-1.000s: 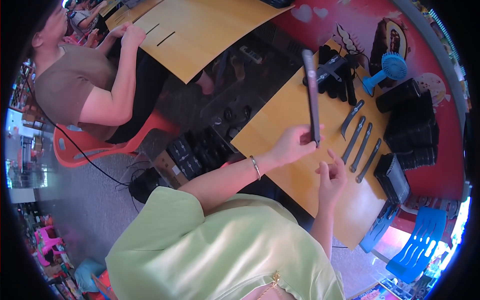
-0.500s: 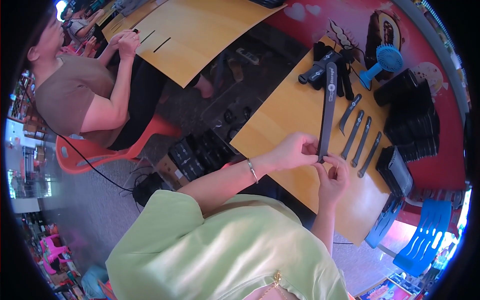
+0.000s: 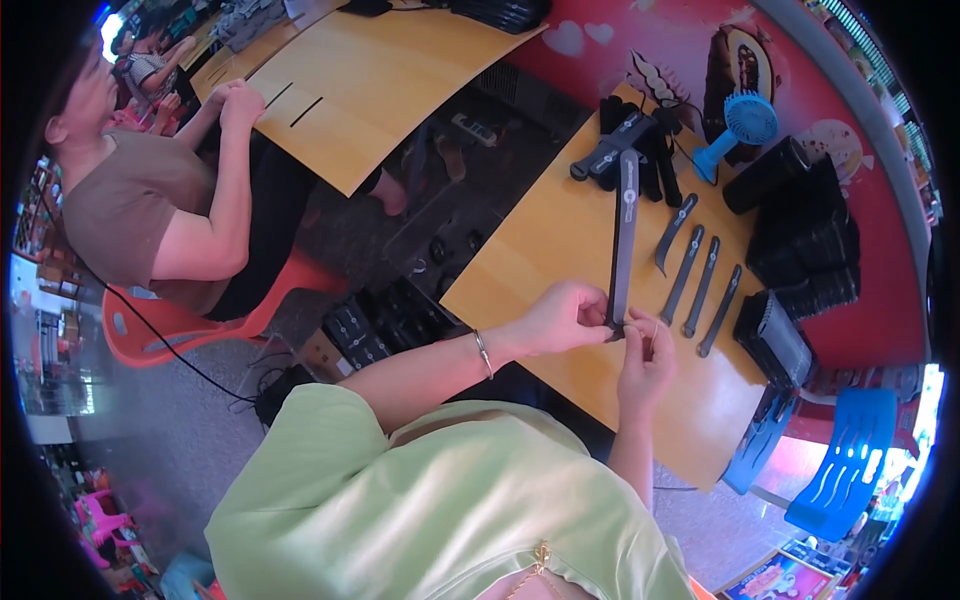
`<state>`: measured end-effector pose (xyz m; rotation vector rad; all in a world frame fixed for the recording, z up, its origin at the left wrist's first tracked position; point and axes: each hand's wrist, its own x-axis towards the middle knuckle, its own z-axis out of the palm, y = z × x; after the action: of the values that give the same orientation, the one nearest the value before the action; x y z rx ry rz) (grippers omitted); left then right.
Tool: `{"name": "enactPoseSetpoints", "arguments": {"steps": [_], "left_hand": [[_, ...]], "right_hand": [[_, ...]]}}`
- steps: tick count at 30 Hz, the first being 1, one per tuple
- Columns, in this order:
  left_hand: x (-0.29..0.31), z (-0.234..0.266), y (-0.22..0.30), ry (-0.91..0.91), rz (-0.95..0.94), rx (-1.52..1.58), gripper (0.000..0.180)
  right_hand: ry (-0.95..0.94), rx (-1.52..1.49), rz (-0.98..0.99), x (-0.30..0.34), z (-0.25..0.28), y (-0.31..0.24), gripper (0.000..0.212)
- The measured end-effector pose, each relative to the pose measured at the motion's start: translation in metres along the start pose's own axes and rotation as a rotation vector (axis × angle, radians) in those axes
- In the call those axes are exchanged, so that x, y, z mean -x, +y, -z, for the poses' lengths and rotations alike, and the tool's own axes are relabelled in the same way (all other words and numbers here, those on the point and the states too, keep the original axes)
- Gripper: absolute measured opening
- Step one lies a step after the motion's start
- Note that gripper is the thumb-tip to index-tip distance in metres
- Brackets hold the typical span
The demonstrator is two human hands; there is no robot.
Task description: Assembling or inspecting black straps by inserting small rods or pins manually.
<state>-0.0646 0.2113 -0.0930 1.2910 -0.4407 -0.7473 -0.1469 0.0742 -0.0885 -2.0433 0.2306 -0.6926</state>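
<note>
My left hand (image 3: 566, 318), with a bracelet at the wrist, pinches the near end of a long dark grey strap (image 3: 625, 225) that has pale printing. The fingertips of my right hand (image 3: 646, 364) are closed on the same end. From there the strap stretches away over the wooden table, its far tip overlapping a dark pile of straps (image 3: 640, 145). Just right of it lie several shorter dark straps (image 3: 682, 275) side by side, the leftmost one curled at its near end. My fingers hide the very end of the held strap.
A blue handheld fan (image 3: 738, 128) stands at the table's far side. Black stacks (image 3: 805, 235) and a clear-topped packet (image 3: 780, 340) line the right edge. Blue chairs (image 3: 845, 465) are beyond. At left, a person (image 3: 150, 210) sits by another table (image 3: 370, 85); dark bundles (image 3: 375, 325) lie below.
The whole view has shifted slightly, so the table and its things sit farther left. Both hands keep hold of the strap's near end, with the right fingers slightly rearranged.
</note>
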Motion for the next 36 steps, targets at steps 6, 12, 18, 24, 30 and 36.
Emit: {"name": "enactPoseSetpoints", "arguments": {"steps": [6,12,18,24,30,36], "left_hand": [[0.01,0.015,0.007,-0.163,0.054,-0.564,0.017],[0.025,0.005,-0.013,-0.189,0.075,-0.244,0.03],[0.007,-0.01,0.011,-0.088,0.085,0.062,0.037],[0.012,-0.026,0.012,-0.045,0.102,0.299,0.025],[0.013,-0.046,0.016,-0.058,0.16,0.33,0.025],[0.017,-0.06,0.011,-0.14,0.1,0.216,0.024]], "right_hand": [[0.028,0.137,0.119,-0.033,0.026,-0.015,0.007],[-0.219,0.088,0.135,-0.028,0.045,-0.029,0.013],[-0.284,0.09,0.29,-0.004,0.031,-0.026,0.02],[-0.23,0.002,0.084,0.005,0.041,-0.027,0.035],[-0.079,-0.07,0.122,0.012,0.038,-0.016,0.04],[-0.079,-0.243,-0.046,0.009,0.051,-0.009,0.014]]}}
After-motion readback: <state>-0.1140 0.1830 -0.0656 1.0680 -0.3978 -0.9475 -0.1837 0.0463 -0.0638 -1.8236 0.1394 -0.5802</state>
